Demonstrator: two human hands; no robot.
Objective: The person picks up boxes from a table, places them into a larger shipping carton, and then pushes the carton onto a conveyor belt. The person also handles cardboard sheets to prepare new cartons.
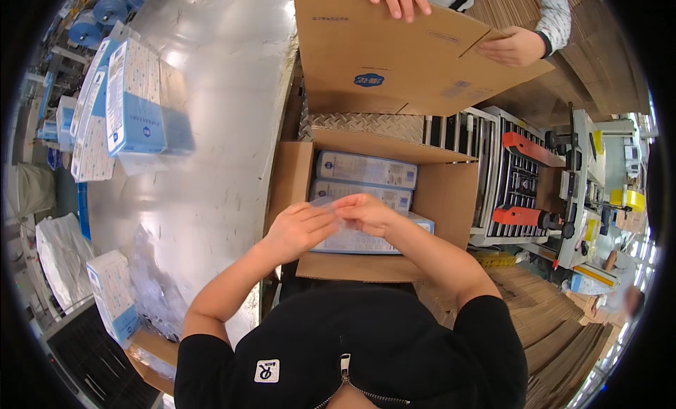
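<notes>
A shiny metal worktop (211, 127) takes the left part of the view. On it, at the far left, several flat white-and-blue packs (123, 102) stand upright side by side, and one more white-and-blue pack (113, 296) lies near the lower left edge, next to crumpled clear plastic wrap (151, 282). To the right of the worktop an open cardboard box (451, 197) stands with its flaps turned out, and it holds long white-and-blue boxes (366, 169) laid flat in rows. Behind it, another person's hands (517, 46) hold a flat, unfolded carton (394, 50) at its upper edges. At the right side is a roller conveyor (493, 162) with orange parts, and stacks of flat cardboard (556, 324) lie lower right.

Both hands of the wearer meet above the open box, directly over the packed rows. The left hand (299, 229) is half closed, its fingers bent toward the right one. The right hand (366, 212) is also curled, fingertips touching the left hand. Between them a thin piece of clear film (334, 212) is pinched, just above the nearest packed box.
</notes>
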